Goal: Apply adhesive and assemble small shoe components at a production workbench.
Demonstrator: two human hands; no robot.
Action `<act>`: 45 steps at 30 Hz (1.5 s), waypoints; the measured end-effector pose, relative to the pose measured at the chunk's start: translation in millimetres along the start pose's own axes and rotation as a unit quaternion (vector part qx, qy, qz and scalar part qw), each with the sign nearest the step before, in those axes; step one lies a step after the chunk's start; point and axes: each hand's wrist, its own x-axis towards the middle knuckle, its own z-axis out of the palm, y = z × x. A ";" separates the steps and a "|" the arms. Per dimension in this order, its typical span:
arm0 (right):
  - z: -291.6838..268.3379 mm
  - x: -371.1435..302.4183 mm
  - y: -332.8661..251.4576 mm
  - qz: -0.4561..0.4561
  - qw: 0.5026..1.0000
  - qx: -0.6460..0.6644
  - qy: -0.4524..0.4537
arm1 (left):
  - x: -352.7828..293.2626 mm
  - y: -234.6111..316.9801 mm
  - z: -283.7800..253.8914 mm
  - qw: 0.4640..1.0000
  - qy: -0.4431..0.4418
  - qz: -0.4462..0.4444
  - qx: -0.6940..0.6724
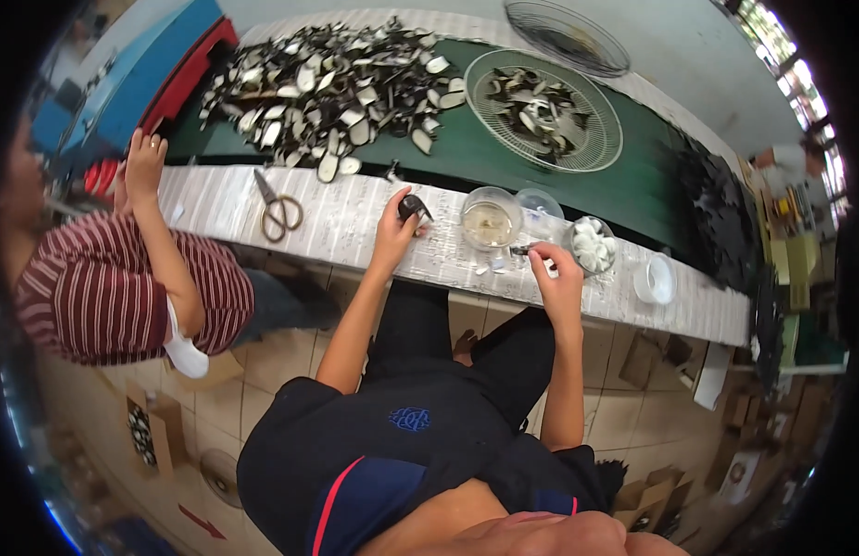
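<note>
Over the near edge of the table, my left hand (391, 233) is closed around a small black piece (412, 208) with a pale inner side. My right hand (557, 278) pinches a small dark thing (519, 250), too small to name, just in front of a clear round tub (491, 222). Something yellowish lies in the bottom of that tub. Right of it, a clear container (592, 246) is filled with white rounded pieces. Farther left on the patterned table cover (337, 218) lies a pair of scissors (277, 211) with bronze-coloured handles.
A big heap of black-and-white pieces (332, 93) covers the green surface at the back. Beside it sits a round wire basket (476, 111) with similar pieces. A white cup (659, 278) and a black pile (717, 218) are at the right. A person in a striped shirt (105, 287) works at left.
</note>
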 end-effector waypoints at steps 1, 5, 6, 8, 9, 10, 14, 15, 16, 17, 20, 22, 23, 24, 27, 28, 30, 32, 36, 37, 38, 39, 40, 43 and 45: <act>9.0 8.6 -0.8 -0.008 1.000 0.002 -0.017 | 0.5 -0.1 -6.2 1.000 0.022 0.010 0.000; 33.0 34.8 2.2 -0.106 0.991 -0.070 -0.038 | -3.9 3.2 -11.2 0.992 0.078 -0.006 -0.099; 37.2 38.5 1.4 -0.137 0.983 -0.111 -0.053 | -6.7 2.5 -13.0 0.992 0.072 -0.019 -0.099; 45.7 47.4 1.4 -0.166 0.971 -0.154 -0.071 | -8.3 0.6 -14.1 0.992 0.067 -0.035 -0.101; 50.2 54.6 1.9 -0.187 0.961 -0.186 -0.085 | -3.7 -0.5 -14.5 0.996 0.056 0.000 -0.076; 53.5 58.5 2.7 -0.207 0.949 -0.218 -0.099 | -1.1 -1.8 -14.6 0.997 0.045 0.035 -0.051; 62.7 61.4 14.2 -0.219 0.933 -0.255 -0.127 | -0.7 3.5 -12.6 0.995 0.032 -0.012 -0.090; 64.5 59.1 15.0 -0.216 0.923 -0.282 -0.146 | -2.1 3.0 -13.3 0.996 0.035 -0.014 -0.077; 65.6 57.9 16.1 -0.212 0.912 -0.309 -0.165 | -3.5 2.3 -13.6 0.997 0.037 -0.017 -0.063; 66.0 58.7 17.6 -0.213 0.911 -0.309 -0.169 | -2.7 1.6 -13.7 0.997 0.040 -0.019 -0.066; 63.6 59.4 11.9 -0.231 0.906 -0.306 -0.177 | 3.4 1.2 -17.0 0.999 0.025 -0.011 -0.040; 50.5 63.9 5.1 -0.209 0.922 -0.297 -0.133 | 2.0 2.7 -12.4 1.000 0.017 -0.016 -0.013; 47.0 64.7 4.8 -0.205 0.924 -0.296 -0.131 | 2.6 4.8 -12.3 1.000 0.011 -0.015 0.012; 41.0 64.2 4.5 -0.180 0.946 -0.256 -0.088 | 1.2 1.3 -12.4 1.000 0.016 -0.007 -0.008; 25.4 66.1 3.8 -0.134 0.967 -0.215 -0.032 | 3.0 -3.5 -14.0 0.999 0.021 0.001 -0.035; 20.7 65.1 5.7 -0.107 0.975 -0.193 -0.032 | 3.9 -2.3 -12.7 0.999 0.016 -0.001 -0.037; 15.8 65.9 8.1 -0.079 0.986 -0.143 -0.029 | 5.4 -1.1 -13.0 0.999 0.024 -0.009 -0.030; 14.9 59.9 11.8 -0.082 0.986 -0.140 -0.032 | 1.4 -1.7 -14.4 0.999 0.020 -0.011 -0.025; 24.2 56.3 8.3 -0.093 0.985 -0.141 -0.032 | 0.7 1.2 -16.9 0.999 0.027 -0.005 -0.039; 26.2 56.2 8.8 -0.100 0.984 -0.147 -0.031 | 0.4 1.3 -16.8 0.998 0.040 0.009 -0.045; 26.9 52.0 9.5 -0.083 0.987 -0.132 -0.031 | -1.7 1.1 -14.6 0.998 0.051 0.008 -0.046; 27.6 50.1 13.7 -0.086 0.987 -0.131 -0.033 | -1.1 -1.0 -13.8 0.997 0.054 0.009 -0.046; 27.5 48.5 18.8 -0.092 0.986 -0.133 -0.034 | -0.4 -3.0 -12.7 0.997 0.052 0.004 -0.050; 26.8 43.6 24.6 -0.079 0.988 -0.126 -0.043 | 0.5 -4.1 -14.8 0.998 0.041 -0.006 -0.048; 25.2 40.3 29.2 -0.069 0.988 -0.134 -0.033 | -0.1 -2.8 -15.0 0.999 0.028 -0.011 -0.042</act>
